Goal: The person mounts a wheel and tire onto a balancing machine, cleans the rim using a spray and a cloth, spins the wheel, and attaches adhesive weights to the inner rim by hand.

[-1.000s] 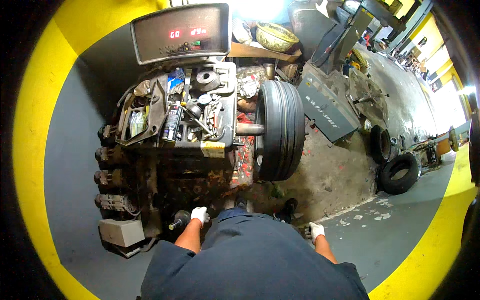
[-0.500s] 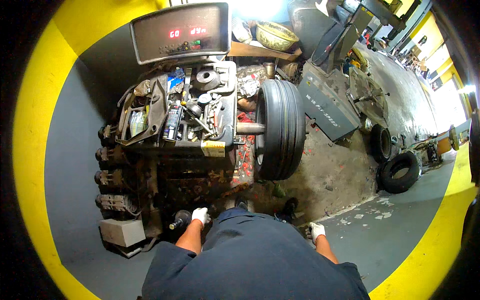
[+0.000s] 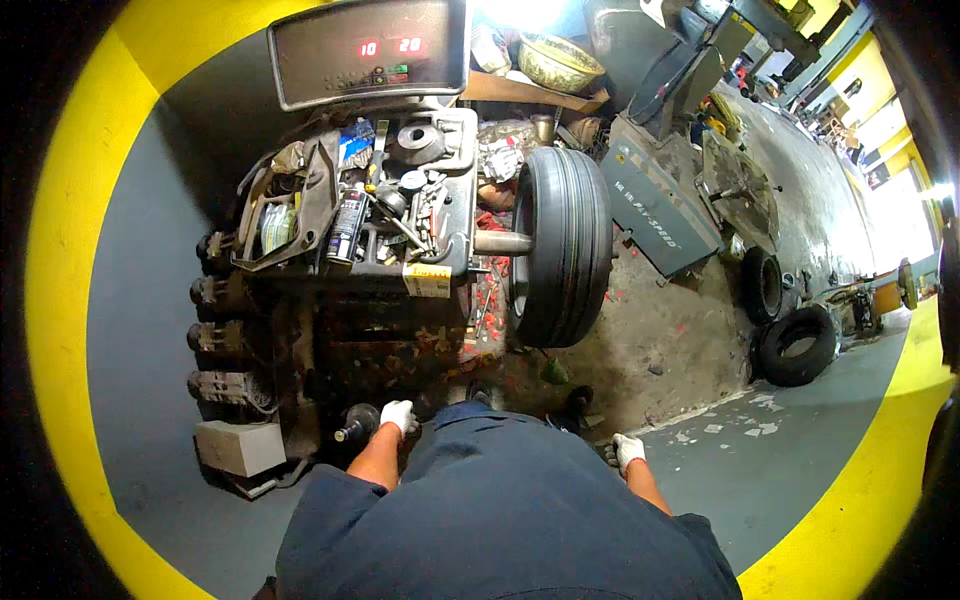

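Observation:
My left hand (image 3: 399, 416), in a white glove, hangs by my left side. Its fingers point down, mostly out of sight, so its grip cannot be made out. Close by it is a dark rounded part with a metal end (image 3: 359, 422). At my right side hangs my gloved right hand (image 3: 627, 452), its grey-palmed fingers slightly bent and apart, with nothing seen in them. Ahead of me a car wheel with a black tyre (image 3: 563, 250) is mounted on the shaft (image 3: 502, 242) of a wheel balancer, whose display panel (image 3: 370, 55) shows red digits.
The balancer's tray (image 3: 462, 150) carries tools, a spray can (image 3: 346, 226) and a metal cone (image 3: 418, 142). Weight-like bits and debris litter the floor. A grey machine (image 3: 660, 205) stands beyond the wheel; two loose tyres (image 3: 798, 345) lie right. A white box (image 3: 240, 447) is at left.
The red digits on the display have changed. The balancer and wheel sit slightly higher in the picture. Both hands stay at my sides, with only slight shifts.

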`<state>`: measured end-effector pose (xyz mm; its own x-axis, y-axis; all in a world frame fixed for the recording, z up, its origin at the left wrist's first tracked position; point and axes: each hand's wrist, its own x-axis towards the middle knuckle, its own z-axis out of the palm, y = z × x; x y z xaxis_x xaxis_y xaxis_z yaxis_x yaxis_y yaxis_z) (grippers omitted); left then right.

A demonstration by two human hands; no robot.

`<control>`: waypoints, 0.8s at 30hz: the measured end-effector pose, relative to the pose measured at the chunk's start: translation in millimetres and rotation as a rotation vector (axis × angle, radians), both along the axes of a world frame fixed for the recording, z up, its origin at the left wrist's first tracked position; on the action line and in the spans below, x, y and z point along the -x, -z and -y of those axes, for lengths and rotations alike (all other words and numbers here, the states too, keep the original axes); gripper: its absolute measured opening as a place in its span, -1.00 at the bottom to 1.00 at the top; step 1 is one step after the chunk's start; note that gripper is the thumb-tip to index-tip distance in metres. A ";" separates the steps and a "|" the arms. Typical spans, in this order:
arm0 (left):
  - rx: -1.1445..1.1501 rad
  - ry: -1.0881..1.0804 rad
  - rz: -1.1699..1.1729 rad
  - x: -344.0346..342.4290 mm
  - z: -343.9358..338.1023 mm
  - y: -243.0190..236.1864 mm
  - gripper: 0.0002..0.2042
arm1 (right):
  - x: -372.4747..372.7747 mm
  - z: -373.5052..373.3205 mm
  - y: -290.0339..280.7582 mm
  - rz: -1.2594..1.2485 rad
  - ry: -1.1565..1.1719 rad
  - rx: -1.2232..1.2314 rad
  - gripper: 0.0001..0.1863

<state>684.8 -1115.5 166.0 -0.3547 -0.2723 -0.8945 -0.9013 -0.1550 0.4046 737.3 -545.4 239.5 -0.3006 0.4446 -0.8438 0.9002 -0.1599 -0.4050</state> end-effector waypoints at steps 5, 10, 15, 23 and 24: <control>0.006 -0.022 -0.010 1.9 1.8 1.2 -0.79 | 4.7 -2.0 3.1 0.028 -0.017 0.022 -0.86; 0.000 -0.032 0.006 2.5 3.9 0.8 -0.78 | 5.9 -0.6 8.6 -0.016 0.009 0.012 -0.86; 0.016 -0.047 0.002 -0.7 -0.1 4.4 -0.78 | 8.3 -3.3 9.5 -0.029 -0.002 0.001 -0.87; 0.000 0.011 -0.049 -6.4 -2.4 5.1 -0.76 | 34.4 10.7 1.0 -0.084 -0.114 0.128 -0.74; 0.136 0.374 -0.140 2.2 -1.1 4.5 -0.66 | 46.8 17.7 3.1 -0.122 -0.229 -0.011 -0.66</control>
<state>682.6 -1114.4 161.5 -0.5668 -0.2142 -0.7955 -0.8204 0.2355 0.5211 690.6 -563.1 236.4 -0.4938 0.3623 -0.7905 0.8569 0.0480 -0.5132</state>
